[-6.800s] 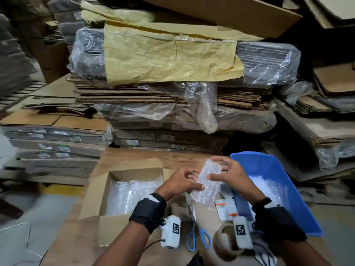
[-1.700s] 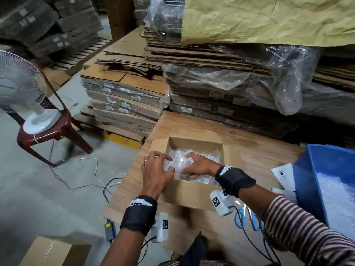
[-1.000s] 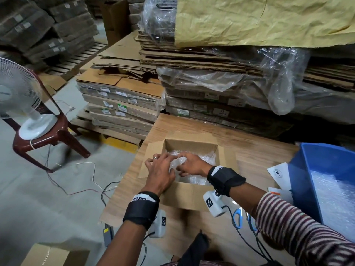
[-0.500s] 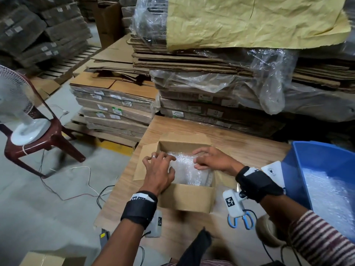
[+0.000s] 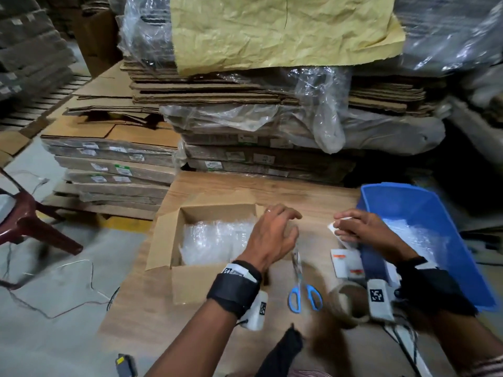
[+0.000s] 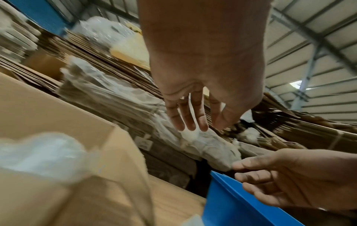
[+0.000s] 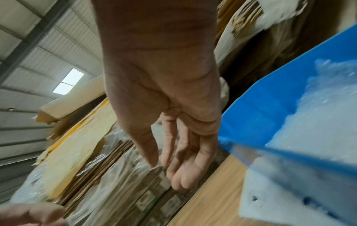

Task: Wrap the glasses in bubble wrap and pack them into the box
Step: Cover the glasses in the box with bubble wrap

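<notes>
Table (image 5: 223, 186): a wooden top. The box, the tub and the small tools all sit on it.
Blue tub (image 5: 424, 210): it stands at the right side of the table. Loose bubble wrap (image 5: 416, 240) lies inside it, so there is wrap left to use.
Cardboard box (image 5: 190, 281): it sits at the left side, with its flaps open. Nothing shuts or tapes it yet.
Wrapped bundle (image 5: 215, 240): a lump of bubble wrap lies down inside the box. I think wrapped glasses are in it, but the glass itself does not show.
Left hand (image 5: 272, 238): it hangs over the right edge of the box. Its fingers are loose and spread, and it holds nothing.
Right hand (image 5: 364, 232): it is by the near wall of the tub, over a white card (image 5: 333, 227). Its fingers are nearly straight and hold nothing.
Scissors (image 5: 302, 284): they lie between the box and the tub, near a tape roll (image 5: 348, 303).
Done: one packing step looks finished.
Left: I think more wrapping may come, then closing the box. No bare glass shows.
</notes>
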### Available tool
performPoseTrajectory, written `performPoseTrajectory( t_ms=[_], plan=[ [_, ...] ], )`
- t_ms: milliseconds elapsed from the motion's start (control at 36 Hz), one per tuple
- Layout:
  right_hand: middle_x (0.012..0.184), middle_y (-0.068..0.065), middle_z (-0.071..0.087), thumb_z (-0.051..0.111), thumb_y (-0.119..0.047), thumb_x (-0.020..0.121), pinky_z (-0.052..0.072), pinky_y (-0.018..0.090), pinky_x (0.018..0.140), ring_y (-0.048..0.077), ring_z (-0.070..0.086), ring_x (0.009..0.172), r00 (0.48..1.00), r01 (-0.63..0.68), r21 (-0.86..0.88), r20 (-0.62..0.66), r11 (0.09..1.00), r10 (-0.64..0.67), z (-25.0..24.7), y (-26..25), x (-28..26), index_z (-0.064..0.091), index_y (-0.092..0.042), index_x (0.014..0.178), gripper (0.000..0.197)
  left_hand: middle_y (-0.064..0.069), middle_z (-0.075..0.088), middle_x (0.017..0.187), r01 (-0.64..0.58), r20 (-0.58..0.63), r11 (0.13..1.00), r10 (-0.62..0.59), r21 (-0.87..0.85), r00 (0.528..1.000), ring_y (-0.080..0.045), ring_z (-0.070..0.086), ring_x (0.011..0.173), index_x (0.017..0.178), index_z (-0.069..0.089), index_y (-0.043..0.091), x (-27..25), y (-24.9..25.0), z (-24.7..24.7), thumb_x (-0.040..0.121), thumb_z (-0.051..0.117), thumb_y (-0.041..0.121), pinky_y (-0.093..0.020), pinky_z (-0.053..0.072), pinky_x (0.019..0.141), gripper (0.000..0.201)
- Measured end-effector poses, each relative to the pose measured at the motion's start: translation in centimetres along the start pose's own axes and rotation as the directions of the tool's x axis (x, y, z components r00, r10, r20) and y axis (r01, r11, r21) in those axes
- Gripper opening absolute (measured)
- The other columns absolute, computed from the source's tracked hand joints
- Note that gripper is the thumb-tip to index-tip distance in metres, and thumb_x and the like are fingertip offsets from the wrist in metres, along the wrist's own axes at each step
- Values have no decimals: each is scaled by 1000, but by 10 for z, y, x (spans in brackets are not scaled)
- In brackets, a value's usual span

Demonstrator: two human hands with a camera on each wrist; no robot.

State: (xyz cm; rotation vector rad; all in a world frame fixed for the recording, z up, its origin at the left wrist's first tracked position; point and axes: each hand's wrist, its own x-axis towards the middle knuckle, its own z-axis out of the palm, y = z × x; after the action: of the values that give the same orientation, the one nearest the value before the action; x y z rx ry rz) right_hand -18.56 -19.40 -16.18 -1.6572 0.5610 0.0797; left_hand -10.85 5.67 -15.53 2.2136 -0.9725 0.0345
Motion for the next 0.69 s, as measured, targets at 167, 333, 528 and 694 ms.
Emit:
performPoseTrajectory(
  t_ms=[167, 333, 528, 694],
  plan=[
    [91, 12, 71, 63, -3, 97, 59, 29, 74, 24, 69, 85, 984, -84, -50, -163, 995, 75, -74, 33, -18, 70, -1, 104, 10, -9, 66, 109, -117, 130, 984, 135, -137, 982, -30, 59, 105, 113, 70, 11, 31, 53, 67, 88, 61, 15, -43, 49, 93, 27],
    [89, 16, 68, 74, -8, 91, 54, 30, 67, 21, 62, 78, 947, -235, -240, -274, 942, 166, -144, 85, -8, 71, -2, 97, 9, -15, 66, 111, -201, 192, 956, 243, -215, 951, -34, 59, 109, 113, 70, 7, 54, 104, 127, 90, 64, 7, -41, 48, 96, 24],
    [101, 2, 66, 85, -24, 82, 47, 28, 85, 23, 65, 105, 951, -309, -632, -199, 711, 237, -174, 110, 7, 74, -16, 97, 20, -12, 62, 116, -160, 346, 970, 217, -186, 913, -30, 53, 116, 123, 66, 12, 68, 132, 181, 94, 62, 13, -41, 45, 100, 29],
    [143, 6, 51, 90, -39, 75, 49, 25, 78, 21, 54, 119, 888, -410, -716, -172, 565, 426, -172, 110, 14, 40, -15, 149, 92, -11, 60, 119, -98, 395, 985, 146, -140, 907, -27, 51, 118, 126, 64, 13, 70, 127, 202, 94, 61, 12, -34, 40, 99, 31]
  ],
)
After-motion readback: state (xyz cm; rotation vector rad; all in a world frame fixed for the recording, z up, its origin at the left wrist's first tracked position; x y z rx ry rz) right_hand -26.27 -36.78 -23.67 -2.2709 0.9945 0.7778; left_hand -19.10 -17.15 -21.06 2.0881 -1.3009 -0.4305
